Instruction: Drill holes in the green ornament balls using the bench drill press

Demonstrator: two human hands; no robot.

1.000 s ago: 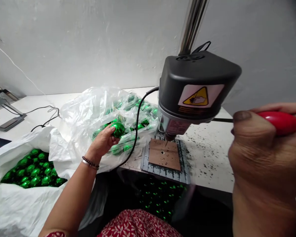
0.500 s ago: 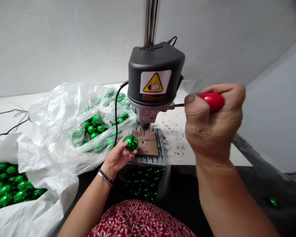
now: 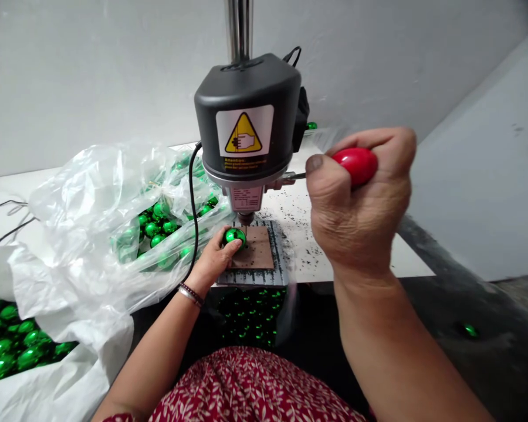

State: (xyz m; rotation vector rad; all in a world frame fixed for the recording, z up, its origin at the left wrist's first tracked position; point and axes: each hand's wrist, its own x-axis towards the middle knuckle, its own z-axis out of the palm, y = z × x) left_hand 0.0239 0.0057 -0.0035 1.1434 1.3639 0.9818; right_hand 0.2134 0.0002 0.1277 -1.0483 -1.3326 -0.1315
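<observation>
My left hand (image 3: pixel 215 256) is closed on a shiny green bauble (image 3: pixel 234 237), thumb on its near side. The bauble is over the left part of a brown board (image 3: pixel 259 249), close beside the thin drill bit under the chuck (image 3: pixel 245 218). Whether the bit touches it I cannot tell. My right hand (image 3: pixel 363 202) is wrapped round the red knob (image 3: pixel 356 165) of the feed lever on the black drill press (image 3: pixel 249 117). Beneath the board is a grooved grey metal base (image 3: pixel 280 258).
Clear plastic bags (image 3: pixel 88 181) with green baubles (image 3: pixel 156 227) lie on the white table (image 3: pixel 378 258) at left. More baubles (image 3: pixel 22 340) fill a white sack at lower left. Others sit in a dark space below the table edge. Dark shavings (image 3: pixel 310 234) are scattered right of the base.
My left hand has moved the bauble from the board's left edge inward to beside the bit and turned over it. My right hand stays on the knob. The whole view has shifted.
</observation>
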